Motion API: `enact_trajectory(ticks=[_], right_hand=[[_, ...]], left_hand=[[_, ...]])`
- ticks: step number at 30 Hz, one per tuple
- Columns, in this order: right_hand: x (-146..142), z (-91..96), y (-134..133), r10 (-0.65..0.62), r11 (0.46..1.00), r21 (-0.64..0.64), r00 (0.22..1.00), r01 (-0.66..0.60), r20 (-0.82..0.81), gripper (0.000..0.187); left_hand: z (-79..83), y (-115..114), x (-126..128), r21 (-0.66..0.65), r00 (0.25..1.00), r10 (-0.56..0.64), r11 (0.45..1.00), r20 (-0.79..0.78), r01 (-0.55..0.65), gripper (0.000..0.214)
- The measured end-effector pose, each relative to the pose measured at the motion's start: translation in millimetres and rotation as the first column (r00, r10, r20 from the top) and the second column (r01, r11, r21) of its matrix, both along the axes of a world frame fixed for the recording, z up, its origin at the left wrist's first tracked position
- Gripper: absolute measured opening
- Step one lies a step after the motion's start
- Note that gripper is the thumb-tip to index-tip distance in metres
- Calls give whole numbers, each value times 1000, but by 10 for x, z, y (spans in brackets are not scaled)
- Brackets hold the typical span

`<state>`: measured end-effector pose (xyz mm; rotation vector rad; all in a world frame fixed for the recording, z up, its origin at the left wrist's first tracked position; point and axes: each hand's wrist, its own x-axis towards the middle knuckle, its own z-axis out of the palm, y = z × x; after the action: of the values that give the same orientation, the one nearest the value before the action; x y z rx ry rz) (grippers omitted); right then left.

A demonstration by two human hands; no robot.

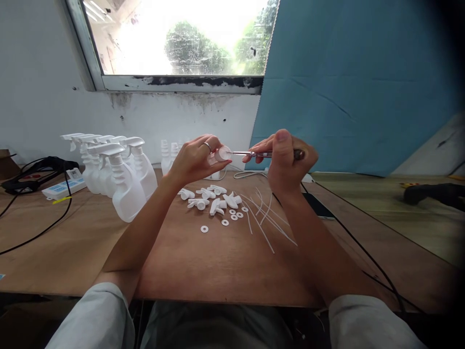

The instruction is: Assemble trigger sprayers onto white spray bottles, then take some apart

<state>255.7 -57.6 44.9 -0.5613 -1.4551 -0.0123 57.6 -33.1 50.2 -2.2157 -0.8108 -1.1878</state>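
Observation:
In my left hand (198,154) is a round white plastic spray head cap (223,153), its circular end turned to the right; my fingers hide the rest. My right hand (288,157) is closed around a slim, pointed metal tool (250,153) with a darker back end, its exact kind unclear. The tool's tip reaches the cap's round face. On the table below lie several white trigger sprayer heads (217,206), several flat white washers (204,229) and thin white dip tubes (267,237).
White spray bottles (127,198) with trigger tops stand at the left, and more white bottles (165,155) stand behind my left hand. A power strip (65,188) and black cables lie far left. A phone (317,206) lies by my right forearm. A blue curtain (345,87) hangs behind.

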Motion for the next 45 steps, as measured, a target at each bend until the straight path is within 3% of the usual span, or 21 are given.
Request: enact_trajectory(ticks=[5,9,13,17,23,30,36,39,45], right_hand=[[-67,-11,43,88,991,114,989,-75,-120,54],[-102,-37,65,97,985,155,984,-74,-148,51],[-82,-51,52,69,988,143,991,-52,-115,53],[-17,-22,63,163,975,164,985,-153,-48,51],[45,44,130,253,964,-65,965,-257,-63,50],[64,120,161,285,912,-260,946,-318,-157,50],[97,218,140,313,818,-411,912,-401,-267,46],[107,233,144,312,811,-413,904,-414,-293,45],[97,216,147,342,804,-348,854,-482,-392,43]], left_hand=[[-27,87,12,150,998,-63,987,28,58,34],[-48,119,31,191,995,-83,979,54,71,34],[-46,105,29,152,992,-102,984,75,90,31],[-27,79,-19,-20,987,-154,988,37,155,31],[7,49,-56,-269,972,-218,945,-86,188,33],[48,-40,-30,-345,953,-237,924,-187,161,28],[73,-70,-33,-367,922,-317,903,-223,222,26],[69,-52,-52,-354,926,-340,897,-166,266,27],[40,0,-48,-305,935,-336,883,115,356,38]])
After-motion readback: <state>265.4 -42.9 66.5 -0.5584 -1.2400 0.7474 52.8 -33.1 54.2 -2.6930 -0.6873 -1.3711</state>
